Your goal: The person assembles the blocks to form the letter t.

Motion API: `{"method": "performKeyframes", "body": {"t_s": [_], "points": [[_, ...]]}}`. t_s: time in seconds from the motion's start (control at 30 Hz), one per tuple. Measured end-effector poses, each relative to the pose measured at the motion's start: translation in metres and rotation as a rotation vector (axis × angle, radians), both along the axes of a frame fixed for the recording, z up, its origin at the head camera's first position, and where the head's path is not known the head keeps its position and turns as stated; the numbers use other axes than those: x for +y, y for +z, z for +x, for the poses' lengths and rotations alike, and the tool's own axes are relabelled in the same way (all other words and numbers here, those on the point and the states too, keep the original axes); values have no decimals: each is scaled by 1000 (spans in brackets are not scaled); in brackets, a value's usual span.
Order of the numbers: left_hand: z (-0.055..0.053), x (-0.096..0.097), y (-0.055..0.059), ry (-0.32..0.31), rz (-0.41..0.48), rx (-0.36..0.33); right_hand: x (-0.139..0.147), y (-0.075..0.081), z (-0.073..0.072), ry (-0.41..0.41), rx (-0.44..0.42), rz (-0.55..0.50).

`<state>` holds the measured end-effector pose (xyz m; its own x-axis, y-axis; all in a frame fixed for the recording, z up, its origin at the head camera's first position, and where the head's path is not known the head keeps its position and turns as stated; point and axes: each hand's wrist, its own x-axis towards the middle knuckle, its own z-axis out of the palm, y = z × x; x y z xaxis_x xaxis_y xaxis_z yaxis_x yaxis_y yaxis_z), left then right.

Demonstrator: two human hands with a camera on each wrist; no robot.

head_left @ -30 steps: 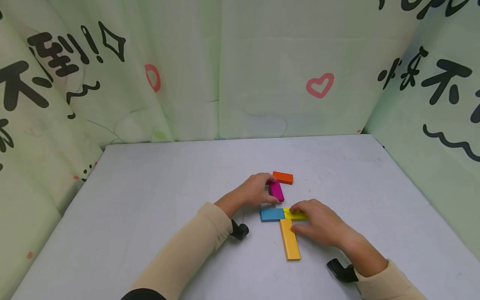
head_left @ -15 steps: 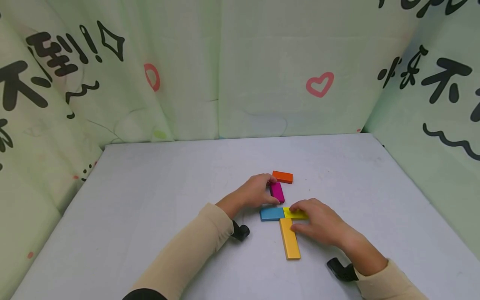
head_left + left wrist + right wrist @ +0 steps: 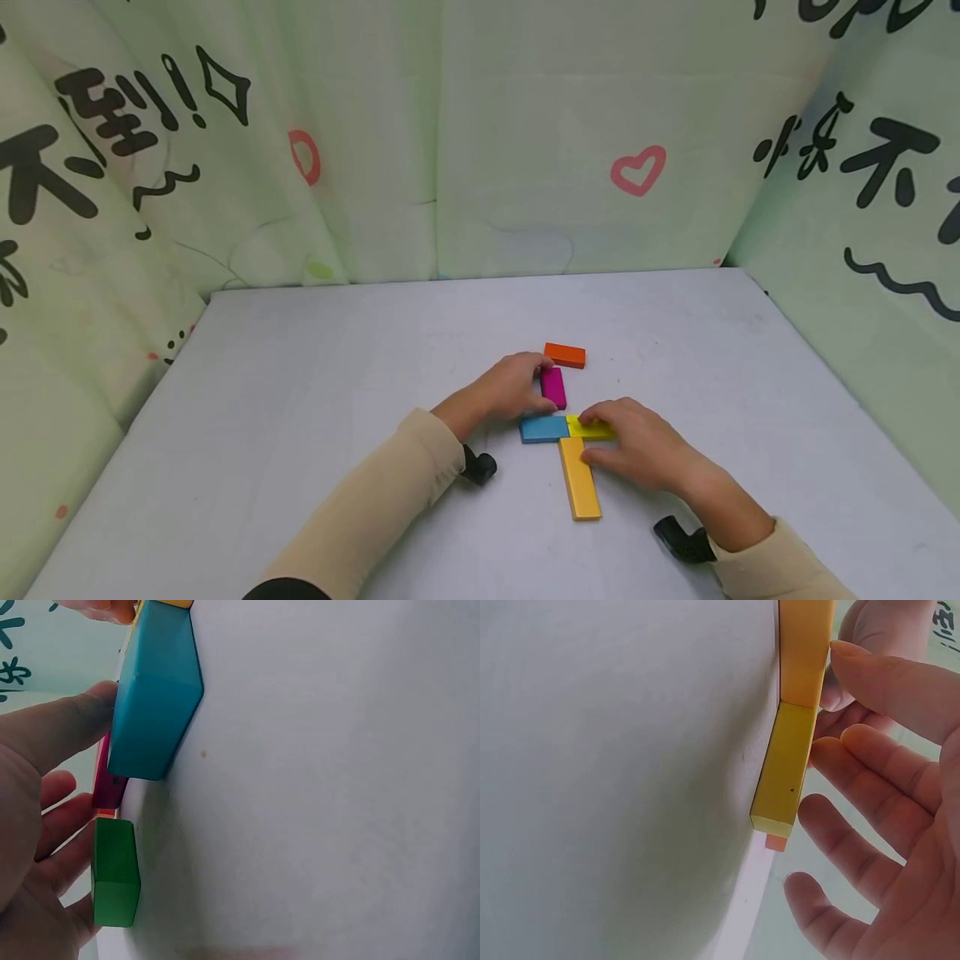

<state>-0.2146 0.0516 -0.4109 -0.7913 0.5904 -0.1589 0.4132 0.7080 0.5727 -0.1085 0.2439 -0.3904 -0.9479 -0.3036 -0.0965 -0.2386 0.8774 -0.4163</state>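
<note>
From the head, pinches the pink block (image 3: 553, 388) in the left hand (image 3: 504, 387) near the blue block (image 3: 543, 429); from left wrist, could bump the green block (image 3: 115, 874) by squeezing; from right wrist, touches the yellow block (image 3: 784, 765) with a loose right hand (image 3: 915, 825), could press it crooked.

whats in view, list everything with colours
table: 1, white, under blocks
curtain: 1, pale green, printed, behind, beside table
orange block: 1, orange, farthest
amber block: 1, amber, nearest
yellow block: 1, yellow, beyond amber
blue block: 1, blue, left of yellow
magenta block: 1, magenta, between orange and blue
green block: 1, green, by left grip
black devices: 2, black, near wrists
dark shape: 1, black, bottom of head view
sleeves: 2, beige, on arms
left grip: 1, bare, holding magenta
right grip: 1, bare, at yellow
</note>
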Motion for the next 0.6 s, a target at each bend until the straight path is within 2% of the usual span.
{"method": "performKeyframes", "body": {"t_s": [0.2, 0.6], "points": [[1, -2, 2, -7, -44, 31, 0, 0, 0, 0, 3, 3], [-2, -5, 0, -12, -63, 29, 0, 0, 0, 5, 5, 0]]}}
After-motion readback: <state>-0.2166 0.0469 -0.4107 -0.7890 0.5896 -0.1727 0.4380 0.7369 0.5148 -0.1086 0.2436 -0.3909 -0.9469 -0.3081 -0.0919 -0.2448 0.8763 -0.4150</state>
